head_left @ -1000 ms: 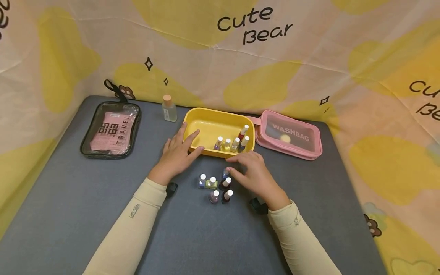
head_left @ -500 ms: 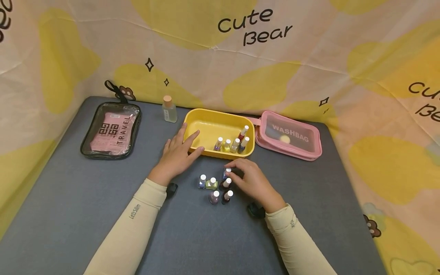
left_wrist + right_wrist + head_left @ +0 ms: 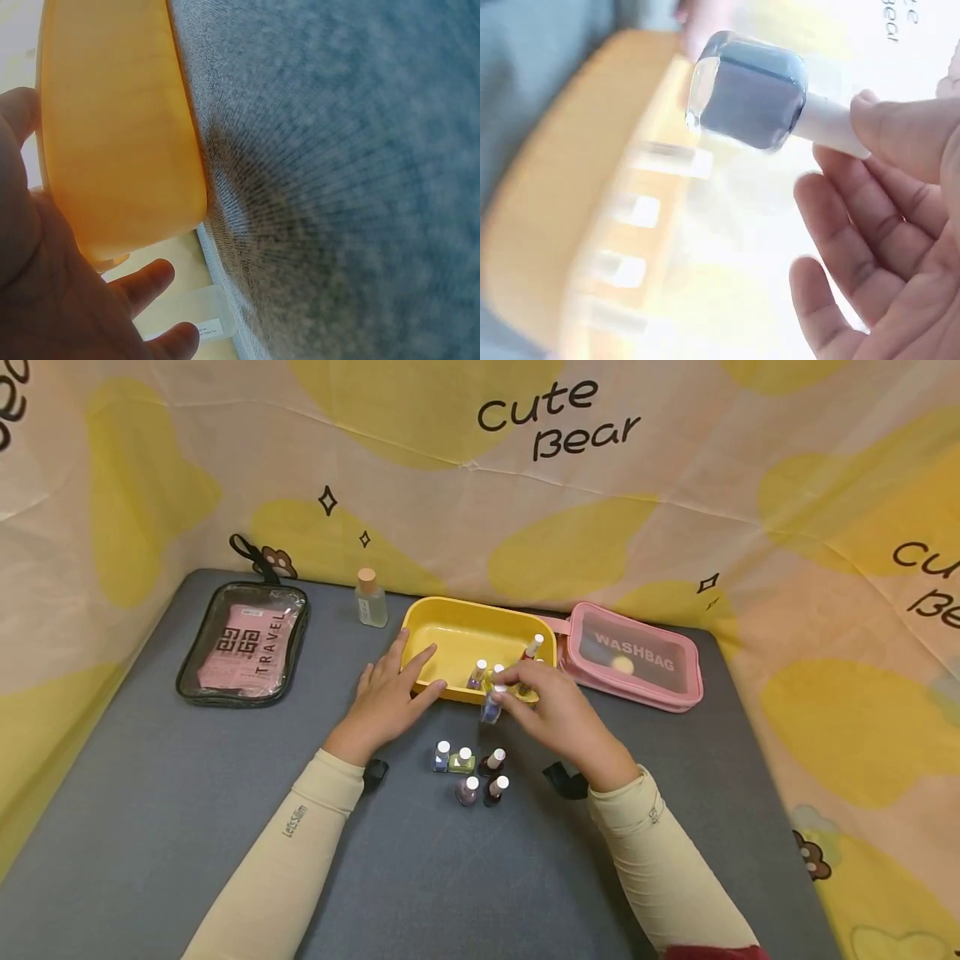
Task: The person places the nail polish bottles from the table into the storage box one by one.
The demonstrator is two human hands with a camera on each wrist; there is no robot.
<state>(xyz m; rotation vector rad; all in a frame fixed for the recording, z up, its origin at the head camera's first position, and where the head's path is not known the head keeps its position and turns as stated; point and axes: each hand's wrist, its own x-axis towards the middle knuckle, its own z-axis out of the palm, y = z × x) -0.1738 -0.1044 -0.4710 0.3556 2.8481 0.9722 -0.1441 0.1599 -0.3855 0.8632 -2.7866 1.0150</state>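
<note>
My right hand (image 3: 558, 710) pinches the white cap of a blue nail polish bottle (image 3: 754, 94), raised just in front of the yellow bin (image 3: 465, 695). With fingers spread, my left hand (image 3: 386, 693) rests against the bin's left end; in the left wrist view the bin's wall (image 3: 120, 135) is beside the fingers. Inside the bin's right part stand several polish bottles, among them a purple one (image 3: 477, 675) and a red one (image 3: 532, 647); my right hand partly hides others. On the table in front are a blue bottle (image 3: 442, 757), a green bottle (image 3: 462, 762), a mauve bottle (image 3: 467, 790) and dark bottles (image 3: 496, 790).
A clear bottle with a wooden cap (image 3: 371, 602) stands behind the left hand. At the left lies a black-edged clear pouch (image 3: 243, 643); a pink wash bag (image 3: 633, 656) lies right of the bin. A printed cloth (image 3: 450, 510) hangs behind the table.
My right hand has taken hold of the blue nail polish bottle, lifted it off the table and carried it forward to the bin's front edge. The left hand has stayed in place.
</note>
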